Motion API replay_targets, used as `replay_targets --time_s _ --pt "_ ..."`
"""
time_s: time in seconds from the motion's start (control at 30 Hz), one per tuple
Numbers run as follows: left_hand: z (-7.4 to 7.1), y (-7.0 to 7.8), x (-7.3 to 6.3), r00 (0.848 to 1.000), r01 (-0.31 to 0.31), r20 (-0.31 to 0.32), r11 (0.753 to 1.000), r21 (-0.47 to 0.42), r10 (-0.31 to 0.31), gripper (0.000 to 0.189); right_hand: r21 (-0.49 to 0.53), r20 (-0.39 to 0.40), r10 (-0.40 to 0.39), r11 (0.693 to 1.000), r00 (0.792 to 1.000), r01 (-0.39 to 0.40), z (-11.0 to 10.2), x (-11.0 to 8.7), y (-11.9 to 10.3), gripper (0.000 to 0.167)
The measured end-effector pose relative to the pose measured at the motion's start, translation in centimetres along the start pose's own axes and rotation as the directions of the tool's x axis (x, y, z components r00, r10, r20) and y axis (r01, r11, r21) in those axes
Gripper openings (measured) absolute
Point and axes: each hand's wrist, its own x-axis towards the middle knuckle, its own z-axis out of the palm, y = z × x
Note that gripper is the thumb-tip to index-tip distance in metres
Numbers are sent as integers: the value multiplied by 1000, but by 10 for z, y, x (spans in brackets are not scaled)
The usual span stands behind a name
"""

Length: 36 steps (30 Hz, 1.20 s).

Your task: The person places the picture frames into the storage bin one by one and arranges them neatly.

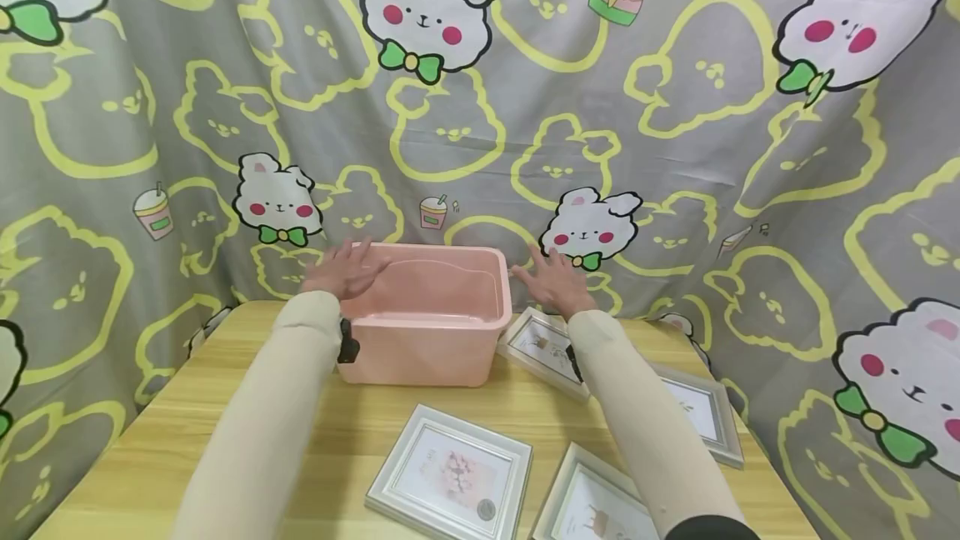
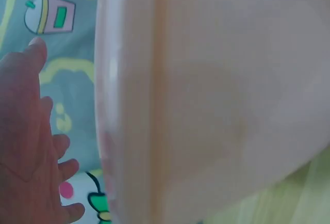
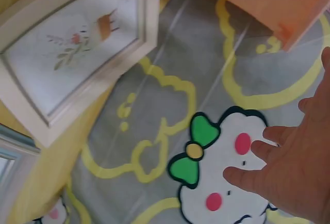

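Note:
A pink plastic bin (image 1: pixel 420 352) stands toward the back of the wooden table in the head view. My left hand (image 1: pixel 347 270) is over its left rim, fingers spread and a little blurred. In the left wrist view that hand (image 2: pixel 26 146) appears beside the bin's rim (image 2: pixel 111 79), with a gap between them. Off the bin's right side is my right hand (image 1: pixel 557 280), fingers spread and holding nothing. Below it a picture frame (image 1: pixel 543 344) lies against the bin's right side. The right wrist view has that hand (image 3: pixel 294 157) apart from the bin (image 3: pixel 268 2).
Nearer the front lie a silver-white picture frame (image 1: pixel 453 473) with a pink tree print and another frame (image 1: pixel 592 498) partly under my right sleeve. A grey frame (image 1: pixel 697 411) is at the table's right edge. Behind the table (image 1: pixel 202 432) hangs a patterned curtain (image 1: pixel 457 115).

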Motion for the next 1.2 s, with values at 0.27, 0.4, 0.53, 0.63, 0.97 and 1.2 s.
replay_targets --time_s 0.27,0.4,0.53,0.63,0.97,1.2 --pt "11 -23 -5 1000 14 11 1000 -15 -14 84 75 34 16 997 999 -18 16 -10 23 80" --pt "16 -32 -6 1000 17 11 999 -48 -17 91 86 45 34 996 998 -38 26 -14 33 82" --pt "21 -41 -6 1000 0 -12 999 -35 -1 100 89 59 41 995 997 -46 36 -15 42 80" --pt "24 -48 -6 999 -12 -31 999 -30 11 103 90 68 54 994 996 -60 42 -17 46 76" --pt "27 -55 -6 998 -50 -40 976 -210 42 95 79 103 158 983 982 -167 64 -23 47 76" --pt "32 -59 -8 1000 1 -24 923 -385 -11 106 92 134 245 962 960 -258 77 -35 58 76"
